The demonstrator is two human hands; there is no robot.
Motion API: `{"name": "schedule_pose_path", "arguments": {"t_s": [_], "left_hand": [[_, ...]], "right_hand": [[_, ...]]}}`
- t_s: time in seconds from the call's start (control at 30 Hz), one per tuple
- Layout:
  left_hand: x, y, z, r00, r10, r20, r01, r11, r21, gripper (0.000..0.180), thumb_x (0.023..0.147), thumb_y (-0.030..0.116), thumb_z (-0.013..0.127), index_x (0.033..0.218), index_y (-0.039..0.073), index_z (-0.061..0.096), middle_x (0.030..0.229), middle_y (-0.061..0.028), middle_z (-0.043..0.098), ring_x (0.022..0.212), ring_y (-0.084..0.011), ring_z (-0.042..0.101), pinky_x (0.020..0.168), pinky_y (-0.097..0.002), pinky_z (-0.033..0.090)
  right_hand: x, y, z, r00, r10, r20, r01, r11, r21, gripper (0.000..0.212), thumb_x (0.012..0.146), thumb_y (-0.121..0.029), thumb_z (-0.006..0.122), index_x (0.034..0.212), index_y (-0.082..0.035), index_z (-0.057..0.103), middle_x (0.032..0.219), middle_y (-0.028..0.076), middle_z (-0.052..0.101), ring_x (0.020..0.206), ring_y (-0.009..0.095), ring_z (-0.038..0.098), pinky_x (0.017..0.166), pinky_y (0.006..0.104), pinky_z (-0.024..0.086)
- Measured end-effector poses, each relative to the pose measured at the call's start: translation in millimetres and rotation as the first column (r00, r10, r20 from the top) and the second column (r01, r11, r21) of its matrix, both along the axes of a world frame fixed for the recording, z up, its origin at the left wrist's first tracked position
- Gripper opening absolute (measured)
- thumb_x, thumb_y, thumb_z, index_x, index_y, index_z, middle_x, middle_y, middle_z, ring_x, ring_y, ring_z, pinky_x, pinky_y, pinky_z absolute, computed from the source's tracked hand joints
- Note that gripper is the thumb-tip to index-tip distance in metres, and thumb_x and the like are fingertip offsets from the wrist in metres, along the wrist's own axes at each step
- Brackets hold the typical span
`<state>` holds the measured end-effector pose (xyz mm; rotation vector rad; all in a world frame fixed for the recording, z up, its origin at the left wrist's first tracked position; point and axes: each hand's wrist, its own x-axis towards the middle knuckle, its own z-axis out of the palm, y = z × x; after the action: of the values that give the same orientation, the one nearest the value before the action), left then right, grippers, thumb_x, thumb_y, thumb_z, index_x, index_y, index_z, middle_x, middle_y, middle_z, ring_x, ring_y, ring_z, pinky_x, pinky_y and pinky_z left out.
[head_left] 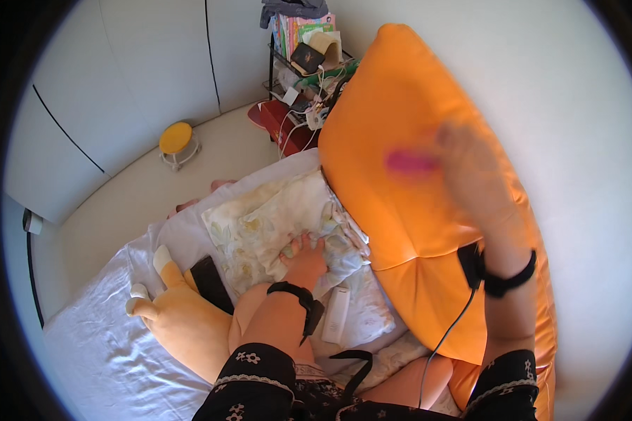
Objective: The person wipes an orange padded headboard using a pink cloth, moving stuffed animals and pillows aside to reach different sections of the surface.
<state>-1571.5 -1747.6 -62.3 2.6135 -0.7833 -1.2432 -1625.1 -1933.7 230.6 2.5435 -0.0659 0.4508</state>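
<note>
My left hand (pixel 305 254) rests on a folded cream cloth with a pale floral print (pixel 249 224), its fingers spread over the fabric. Raised to the right, in front of a big orange cushion (pixel 400 91), my right hand (pixel 474 172) is closed around a magenta elongated object (pixel 411 162). Motion smears both that hand and the object, so its kind does not show. Close to my left wrist a slim white bottle-like object (pixel 336 316) lies on the cloth.
A tan plush toy (pixel 189 319) and a dark flat object (pixel 212 283) lie left of my legs on the white sheet (pixel 109 309). A black cable (pixel 446 337) hangs from my right wristband. Beyond stand a cluttered rack (pixel 305 63) and a yellow-topped stool (pixel 176 138).
</note>
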Motion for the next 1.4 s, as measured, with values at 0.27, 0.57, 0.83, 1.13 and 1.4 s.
{"name": "schedule_pose_path", "arguments": {"t_s": [0.27, 0.57, 0.83, 1.13, 1.4], "left_hand": [[0.1, -9.3, 3.4, 0.999, -0.03, -0.036, 0.032, 0.999, 0.041, 0.08, 0.078, 0.031, 0.063, 0.145, 0.031, 0.02, 0.155, -0.0036, 0.0, 0.14, -0.0329, 0.003, 0.1, -0.0688, 0.018], [-6.7, -8.2, -7.6, 0.991, -0.026, 0.133, 0.029, 0.999, -0.018, 0.066, 0.081, 0.027, 0.059, 0.141, 0.029, 0.03, 0.152, -0.005, 0.011, 0.139, -0.0356, 0.007, 0.098, -0.0695, 0.022], [-5.9, -7.1, -8.2, 0.995, -0.005, 0.102, 0.008, 0.999, -0.034, 0.07, 0.078, 0.029, 0.064, 0.14, 0.03, 0.031, 0.152, -0.0032, 0.01, 0.139, -0.034, 0.008, 0.097, -0.0685, 0.023], [-2.0, -6.8, 0.1, 0.992, -0.117, 0.05, 0.118, 0.993, -0.014, 0.09, 0.074, 0.044, 0.07, 0.146, 0.029, 0.018, 0.154, -0.0075, -0.002, 0.139, -0.0399, 0.006, 0.098, -0.0697, 0.024], [-14.9, -14.4, -6.6, 0.971, -0.199, 0.136, 0.204, 0.978, -0.029, 0.095, 0.073, 0.044, 0.069, 0.146, 0.017, 0.016, 0.151, -0.0184, 0.007, 0.139, -0.0409, 0.006, 0.103, -0.0618, 0.023]], "right_hand": [[135.1, -56.4, -58.5, 0.916, -0.311, 0.254, 0.314, 0.949, 0.031, 0.035, 0.084, -0.015, 0.048, 0.117, -0.025, 0.057, 0.102, 0.002, 0.054, 0.095, 0.024, 0.051, 0.081, 0.042, 0.043], [94.3, 3.0, -130.4, 0.981, -0.043, -0.191, 0.01, 0.986, -0.166, 0.024, 0.081, -0.022, 0.051, 0.101, -0.018, 0.063, 0.096, 0.001, 0.051, 0.095, 0.022, 0.048, 0.08, 0.0369, 0.038], [-68.2, 20.3, -200.2, 0.908, -0.014, -0.419, 0.071, 0.99, 0.119, 0.019, 0.076, -0.02, 0.054, 0.086, -0.011, 0.067, 0.096, 0.005, 0.055, 0.098, 0.024, 0.047, 0.086, 0.0364, 0.037], [-275.2, 68.6, -156.2, 0.839, -0.185, -0.512, 0.308, 0.937, 0.166, 0.016, 0.071, -0.024, 0.059, 0.072, -0.011, 0.067, 0.088, 0.006, 0.055, 0.092, 0.024, 0.049, 0.082, 0.0346, 0.038], [-333.5, 86.4, -51.1, 0.819, -0.207, -0.536, 0.397, 0.878, 0.269, 0.013, 0.071, -0.023, 0.058, 0.073, -0.023, 0.071, 0.088, 0.002, 0.058, 0.088, 0.022, 0.05, 0.076, 0.0352, 0.039]]}}
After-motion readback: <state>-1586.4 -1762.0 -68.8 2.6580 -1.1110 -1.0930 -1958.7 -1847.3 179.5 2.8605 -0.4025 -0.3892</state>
